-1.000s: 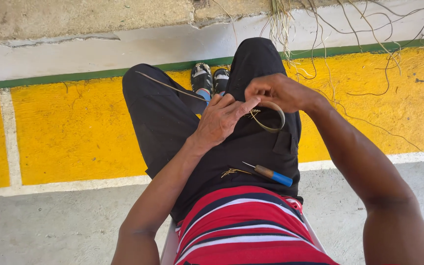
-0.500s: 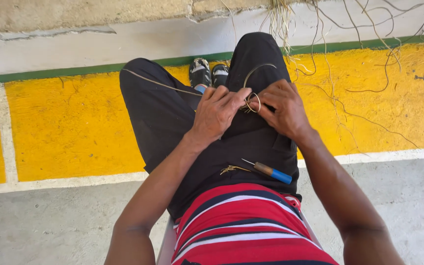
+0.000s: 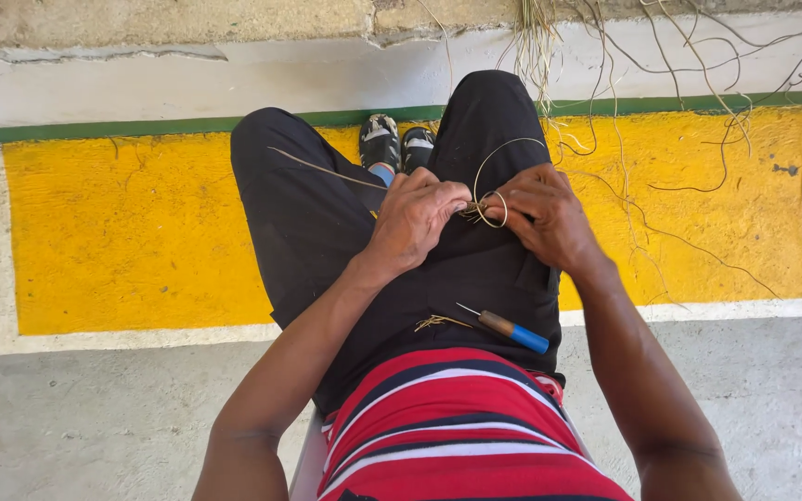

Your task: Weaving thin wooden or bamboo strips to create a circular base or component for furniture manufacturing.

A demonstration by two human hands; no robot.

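I sit with black trousers (image 3: 317,223) and a red striped shirt (image 3: 447,427). My left hand (image 3: 415,218) and my right hand (image 3: 545,213) meet over my right thigh and both pinch a thin tan fibre strand (image 3: 486,206) coiled into a small loop. A larger arc of the same strand rises above the loop, and one long end trails left across my left knee. An awl-like tool (image 3: 508,327) with a blue-tipped wooden handle lies on my lap, beside a small tuft of fibre (image 3: 433,323).
A yellow painted floor band (image 3: 132,232) with a green line and white border lies ahead. Loose dry strands and roots (image 3: 679,102) spread at the upper right. My shoes (image 3: 396,144) show between my knees. Grey concrete (image 3: 95,427) surrounds the seat.
My hands have come together and lowered onto my thigh. The wide loop held in the right hand has been drawn down into a small tight coil between both hands.
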